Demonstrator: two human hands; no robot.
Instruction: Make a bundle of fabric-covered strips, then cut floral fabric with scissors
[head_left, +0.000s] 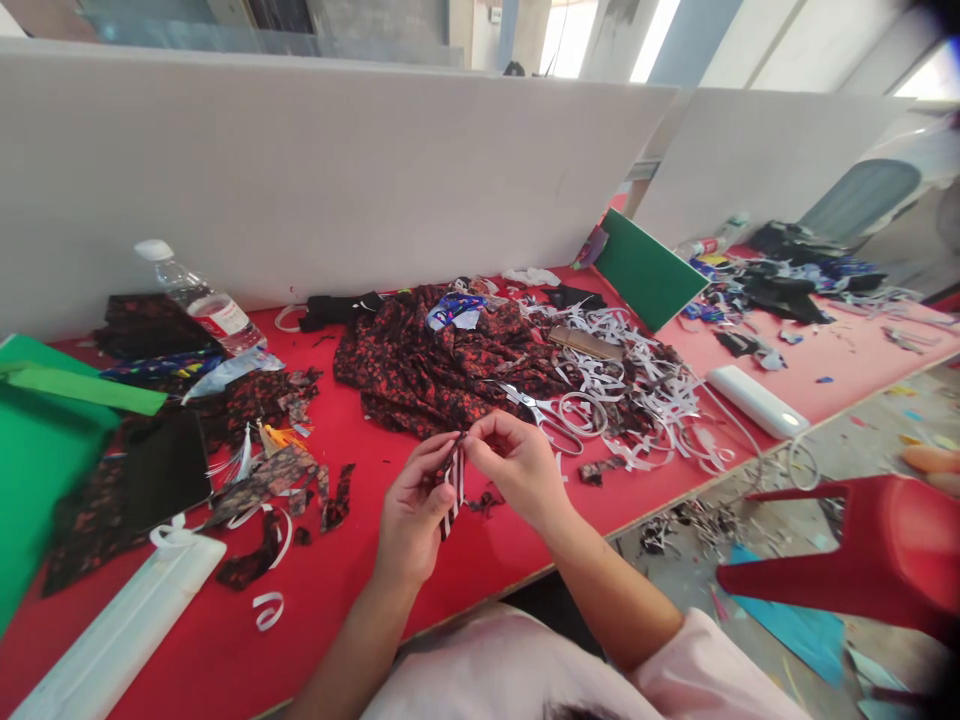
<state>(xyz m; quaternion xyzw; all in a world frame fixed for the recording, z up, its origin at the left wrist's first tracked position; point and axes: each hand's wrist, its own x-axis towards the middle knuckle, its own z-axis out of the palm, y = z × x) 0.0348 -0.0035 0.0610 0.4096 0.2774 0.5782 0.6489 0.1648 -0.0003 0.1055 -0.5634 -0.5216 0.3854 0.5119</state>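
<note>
My left hand (pixel 415 505) pinches a small folded strip of dark fabric with white stripes (pixel 455 492), thumb in front and fingers behind. The fingers of my right hand (pixel 519 468) are closed at the strip's upper end, touching my left fingertips. Both hands are above the near edge of the red table. Just beyond them lies a heap of dark fabric with a red floral print (pixel 420 375). A pair of scissors (pixel 531 402) rests at its right side, close to my right hand, beside a tangle of white strips (pixel 637 375).
A green board (pixel 649 270) leans at the back right. On the left are a plastic bottle (pixel 202 305), a black phone-like slab (pixel 166 472), fabric scraps and a long white bar (pixel 124 625). Beyond the table edge stands a red stool (pixel 885 550) on a littered floor.
</note>
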